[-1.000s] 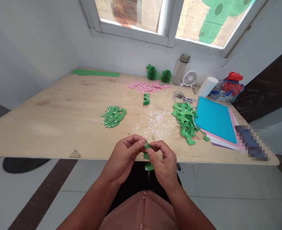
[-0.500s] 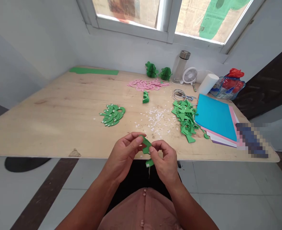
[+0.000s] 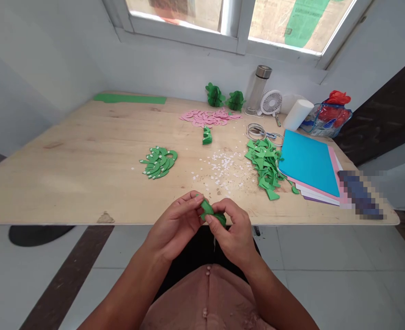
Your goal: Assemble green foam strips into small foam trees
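Both of my hands pinch a green paper cutout (image 3: 206, 207) over the front edge of the table. My left hand (image 3: 179, 220) grips its upper left end between thumb and fingers. On its lower right part my right hand (image 3: 232, 228) is closed, hiding some of it; the paper looks bent there. Beyond my hands lies a scatter of small white paper bits (image 3: 223, 167). Left of them is a pile of curved green cutouts (image 3: 159, 162) with white patches on them. A small stack of green pieces (image 3: 207, 136) sits farther back.
Green paper scraps (image 3: 264, 165) lie to the right, beside a blue sheet (image 3: 309, 162) on other coloured sheets. Pink cutouts (image 3: 205, 117), two green paper figures (image 3: 215, 95), a bottle (image 3: 259, 89), a small fan (image 3: 271, 102) and a white roll (image 3: 298, 114) stand or lie toward the wall.
The green cutout has been turned and bent between my hands; its white-patched lower end no longer shows. My hands stay in nearly the same place, and the view has shifted slightly.
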The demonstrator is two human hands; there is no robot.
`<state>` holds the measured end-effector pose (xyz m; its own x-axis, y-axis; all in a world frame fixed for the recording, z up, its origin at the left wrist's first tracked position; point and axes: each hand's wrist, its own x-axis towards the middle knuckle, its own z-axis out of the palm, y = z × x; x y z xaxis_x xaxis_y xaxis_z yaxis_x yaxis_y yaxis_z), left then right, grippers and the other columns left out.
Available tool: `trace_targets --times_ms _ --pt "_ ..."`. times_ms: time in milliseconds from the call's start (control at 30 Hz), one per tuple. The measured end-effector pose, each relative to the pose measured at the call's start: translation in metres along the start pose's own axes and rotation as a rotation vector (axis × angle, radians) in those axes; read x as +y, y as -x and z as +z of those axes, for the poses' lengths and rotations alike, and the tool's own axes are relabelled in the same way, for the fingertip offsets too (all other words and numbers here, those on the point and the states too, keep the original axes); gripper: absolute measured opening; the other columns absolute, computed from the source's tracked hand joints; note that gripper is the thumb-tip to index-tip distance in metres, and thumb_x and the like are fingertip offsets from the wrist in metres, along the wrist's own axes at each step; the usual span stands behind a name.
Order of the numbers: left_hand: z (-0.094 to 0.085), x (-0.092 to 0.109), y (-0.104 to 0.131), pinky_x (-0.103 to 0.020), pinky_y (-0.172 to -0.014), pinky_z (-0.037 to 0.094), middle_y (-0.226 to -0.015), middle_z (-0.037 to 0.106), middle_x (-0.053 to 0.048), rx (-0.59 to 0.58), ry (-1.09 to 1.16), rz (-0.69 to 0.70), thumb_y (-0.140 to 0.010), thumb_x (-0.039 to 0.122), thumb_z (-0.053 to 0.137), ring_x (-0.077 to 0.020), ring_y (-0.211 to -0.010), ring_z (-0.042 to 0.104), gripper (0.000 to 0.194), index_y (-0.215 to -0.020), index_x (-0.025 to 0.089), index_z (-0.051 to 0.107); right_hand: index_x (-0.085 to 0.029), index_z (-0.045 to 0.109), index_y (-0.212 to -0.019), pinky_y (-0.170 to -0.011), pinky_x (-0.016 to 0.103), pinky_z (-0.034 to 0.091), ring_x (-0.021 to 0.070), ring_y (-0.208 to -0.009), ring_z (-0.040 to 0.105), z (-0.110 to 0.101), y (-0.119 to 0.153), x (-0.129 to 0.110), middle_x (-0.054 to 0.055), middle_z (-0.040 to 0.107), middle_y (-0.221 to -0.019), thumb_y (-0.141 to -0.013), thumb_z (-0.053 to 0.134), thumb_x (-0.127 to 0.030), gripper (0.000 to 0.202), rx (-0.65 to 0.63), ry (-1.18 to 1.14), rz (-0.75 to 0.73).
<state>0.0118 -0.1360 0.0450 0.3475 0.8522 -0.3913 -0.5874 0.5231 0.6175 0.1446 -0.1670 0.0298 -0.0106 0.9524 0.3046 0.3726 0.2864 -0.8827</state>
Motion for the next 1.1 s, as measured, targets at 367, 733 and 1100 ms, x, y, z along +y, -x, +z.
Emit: trace_targets --times_ms 367,733,1100 --pt "-0.004 -0.002 0.002 -0.024 -0.067 0.047 -0.073 0.063 -0.003 -0.051 -0.030 0.031 -0.068 0.029 0.075 -0.0141 -0.071 0.056 0.019 -0.080 0.016 0.068 -0.021 0.057 -0.077 -0.063 0.029 0.042 0.0159 -0.068 0.054 -0.004 -0.002 0.002 0.001 0.059 -0.069 -0.081 0.055 -0.018 0.005 0.033 0.094 -0.150" --pt "-0.003 -0.001 0.002 -0.020 -0.058 0.045 -0.061 0.057 0.000 -0.128 -0.057 0.006 -0.065 0.024 0.078 -0.0101 -0.059 0.051 0.018 -0.062 0.015 0.063 -0.022 0.059 -0.082 -0.066 0.033 0.045 0.0179 -0.071 0.058 -0.011 0.000 -0.001 0.004 0.066 -0.075 -0.084 0.054 -0.017 0.007 -0.022 0.127 -0.338" --pt "-0.005 -0.009 0.012 -0.026 -0.077 0.048 -0.090 0.070 -0.006 -0.019 -0.108 0.122 -0.068 0.020 0.075 -0.0167 -0.084 0.061 0.036 -0.103 0.019 0.068 -0.021 0.061 -0.087 -0.066 0.035 0.045 0.0198 -0.074 0.058 -0.007 0.004 0.010 0.006 0.066 -0.079 -0.086 0.053 -0.017 0.009 0.122 0.291 -0.343"
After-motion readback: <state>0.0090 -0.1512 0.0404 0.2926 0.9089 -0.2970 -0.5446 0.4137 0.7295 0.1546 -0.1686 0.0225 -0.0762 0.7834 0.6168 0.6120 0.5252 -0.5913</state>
